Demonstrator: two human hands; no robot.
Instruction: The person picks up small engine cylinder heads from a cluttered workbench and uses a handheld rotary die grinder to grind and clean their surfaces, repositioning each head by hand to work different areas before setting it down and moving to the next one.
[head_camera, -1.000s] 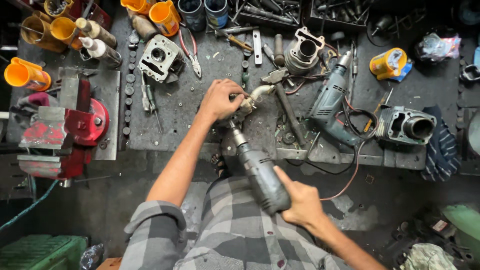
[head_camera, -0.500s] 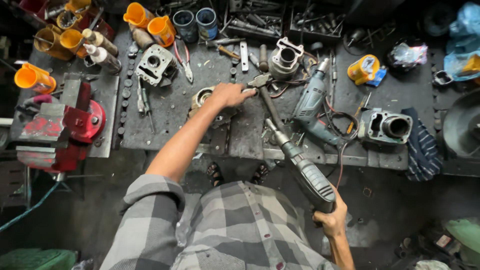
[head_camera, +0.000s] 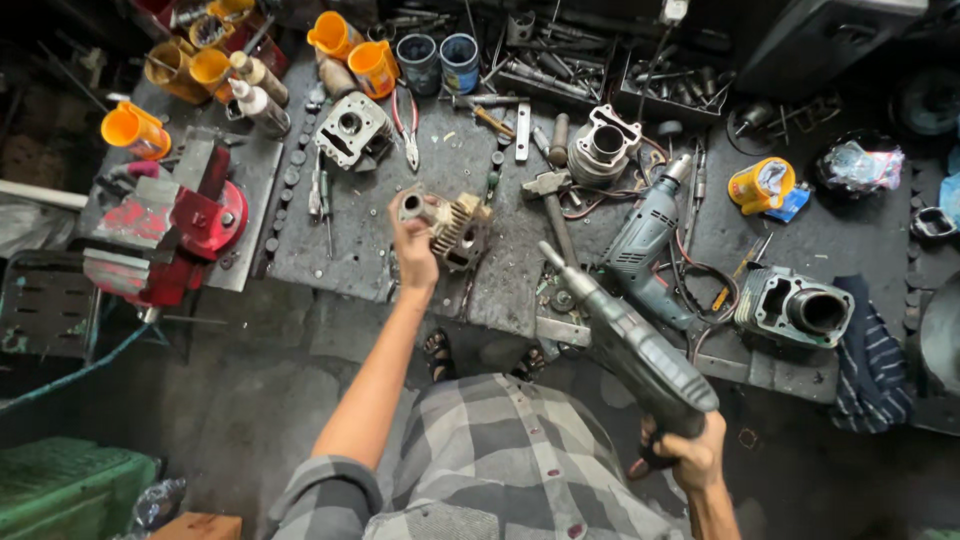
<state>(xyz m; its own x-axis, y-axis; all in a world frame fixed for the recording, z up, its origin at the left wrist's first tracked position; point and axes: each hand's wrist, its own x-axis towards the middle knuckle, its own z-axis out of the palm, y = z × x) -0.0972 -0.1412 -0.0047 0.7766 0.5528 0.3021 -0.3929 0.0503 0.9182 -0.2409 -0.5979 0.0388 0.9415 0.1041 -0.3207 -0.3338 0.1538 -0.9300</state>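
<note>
Since the earlier frame, left hand (head_camera: 413, 245) has lifted a finned engine cylinder (head_camera: 455, 228) off the workbench (head_camera: 360, 250); half a second ago that hand lay on parts further right on the bench. Fingers closed around the cylinder's near end, thumb on top; cylinder held tilted just above the bench surface, between the pliers (head_camera: 409, 125) and the hammer (head_camera: 553, 205). Right hand (head_camera: 690, 455) now drawn back low beside the body, fist closed fully on the grip of a grey power drill (head_camera: 630, 345), drill nose pointing up toward the bench edge. Second drill (head_camera: 645, 235) lies on the bench, untouched.
</note>
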